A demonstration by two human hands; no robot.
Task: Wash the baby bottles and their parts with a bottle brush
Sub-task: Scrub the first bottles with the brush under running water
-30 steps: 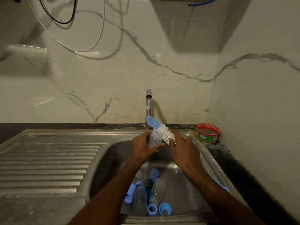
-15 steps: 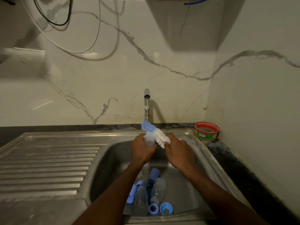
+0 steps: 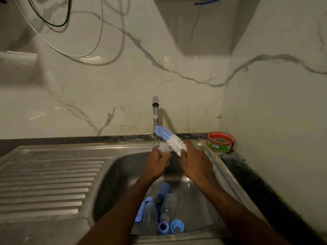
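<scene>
My left hand grips a clear baby bottle under the tap, where water runs down. My right hand holds a bottle brush with blue and white bristles; the bristle head points up and left, just outside the bottle's top. In the steel sink lie two clear bottles and several blue caps and rings near the front wall.
A ribbed steel drainboard spreads to the left of the basin. A red-rimmed round tub sits on the dark counter at the back right corner. Marble walls close the back and right sides, with cables hanging above.
Both hands have shifted slightly left and toward the tap. The brush head now lies higher against the water stream, with the bottle still in my left hand.
</scene>
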